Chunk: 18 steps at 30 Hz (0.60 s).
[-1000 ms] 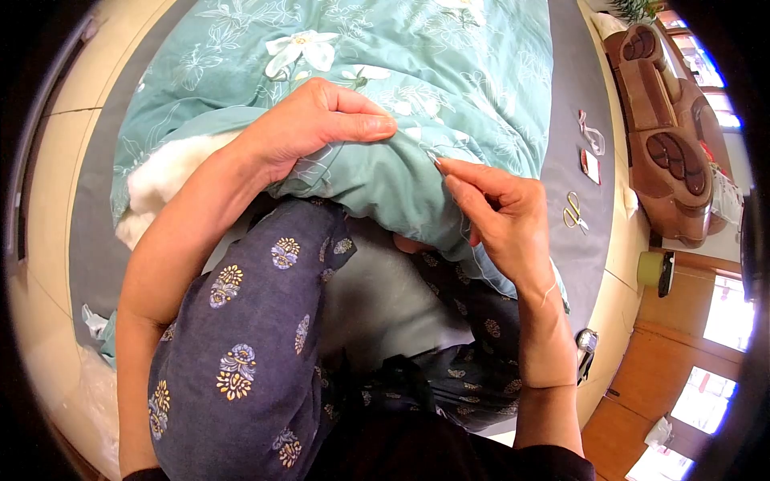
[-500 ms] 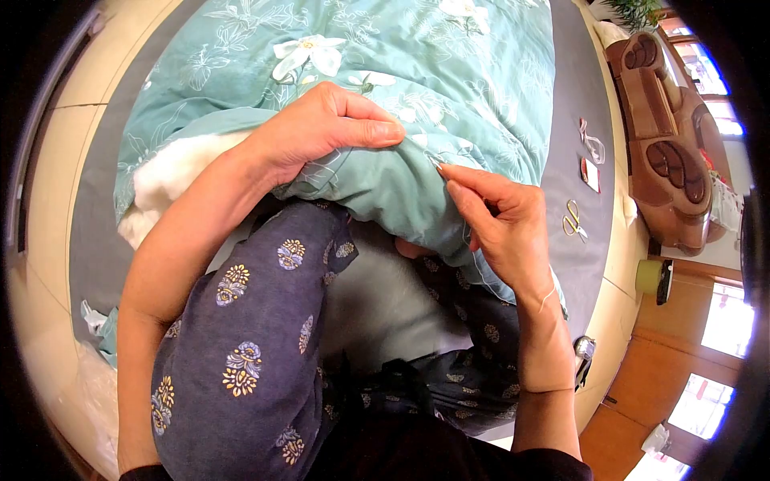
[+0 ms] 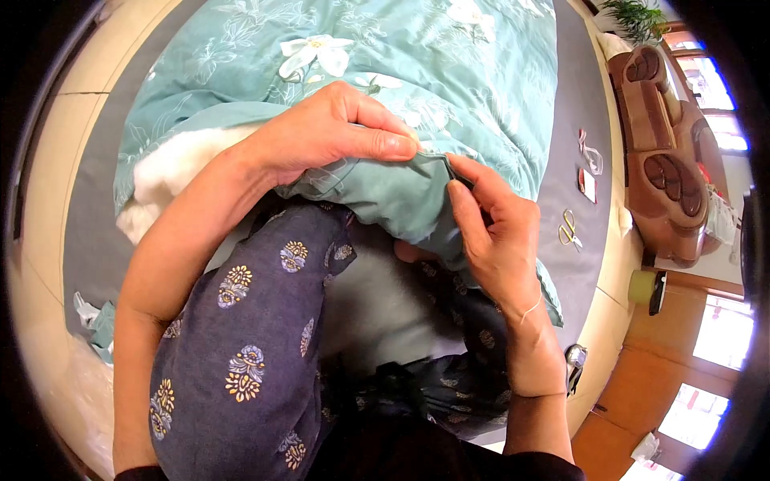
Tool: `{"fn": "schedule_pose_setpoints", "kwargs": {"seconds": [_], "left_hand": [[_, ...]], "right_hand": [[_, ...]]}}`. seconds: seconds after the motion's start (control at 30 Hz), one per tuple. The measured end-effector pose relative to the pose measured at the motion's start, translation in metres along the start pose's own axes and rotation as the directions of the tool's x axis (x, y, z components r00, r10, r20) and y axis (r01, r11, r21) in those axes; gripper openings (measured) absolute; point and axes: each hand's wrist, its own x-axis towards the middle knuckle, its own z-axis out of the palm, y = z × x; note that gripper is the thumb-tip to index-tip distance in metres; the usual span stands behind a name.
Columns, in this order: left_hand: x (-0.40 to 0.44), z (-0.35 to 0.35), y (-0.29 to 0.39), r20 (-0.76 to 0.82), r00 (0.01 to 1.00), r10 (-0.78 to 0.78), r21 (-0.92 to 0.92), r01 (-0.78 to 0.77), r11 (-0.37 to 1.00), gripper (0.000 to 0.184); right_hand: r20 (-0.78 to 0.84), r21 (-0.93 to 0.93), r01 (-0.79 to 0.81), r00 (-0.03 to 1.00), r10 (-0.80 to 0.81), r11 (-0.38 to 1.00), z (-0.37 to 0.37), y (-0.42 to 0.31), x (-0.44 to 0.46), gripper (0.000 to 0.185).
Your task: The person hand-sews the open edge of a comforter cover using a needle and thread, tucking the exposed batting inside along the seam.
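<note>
The green cover (image 3: 417, 64), likely soft and pliable, is being pinched shut-fingered at its edge by left hand (image 3: 341, 132) and right hand (image 3: 501, 228).

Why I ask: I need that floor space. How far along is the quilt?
Looks done: teal cover lies spread over white filling. In hand: left hand and right hand pinch its folded edge. Apparently left: closing the side where filling shows.
</note>
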Motion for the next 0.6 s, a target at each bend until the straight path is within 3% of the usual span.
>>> {"fn": "schedule_pose_setpoints", "kwargs": {"seconds": [0.07, 0.17, 0.27, 0.37, 0.47, 0.6], "left_hand": [[0.000, 0.000, 0.000, 0.023, 1.000, -0.007, 0.016, 0.006, 1.000, 0.024], [-0.001, -0.002, 0.001, 0.068, 0.997, 0.039, 0.116, -0.047, 0.992, 0.025], [-0.002, -0.002, 0.002, 0.031, 0.999, 0.031, 0.101, -0.034, 0.994, 0.026], [0.001, -0.001, -0.002, -0.066, 0.998, -0.021, 0.016, 0.022, 1.000, 0.026], [0.005, 0.002, -0.001, -0.064, 0.998, -0.001, 0.047, 0.004, 0.999, 0.026], [0.008, 0.003, 0.000, -0.042, 0.999, 0.034, 0.114, -0.030, 0.993, 0.025]], "right_hand": [[0.079, 0.097, -0.181, 0.982, 0.173, 0.979, -0.006, -0.009, -0.001, 0.026], [0.154, -0.004, -0.171, 0.973, 0.169, 0.985, -0.010, -0.014, 0.004, 0.023], [0.144, 0.078, -0.164, 0.978, 0.152, 0.983, -0.008, -0.009, 0.003, 0.021], [0.257, 0.344, -0.346, 0.929, 0.267, 0.873, -0.016, -0.014, 0.004, 0.021], [0.364, 0.474, -0.463, 0.878, 0.312, 0.749, -0.021, -0.020, 0.006, 0.024], [0.388, 0.417, -0.479, 0.862, 0.325, 0.773, -0.023, -0.010, 0.006, 0.028]]}}
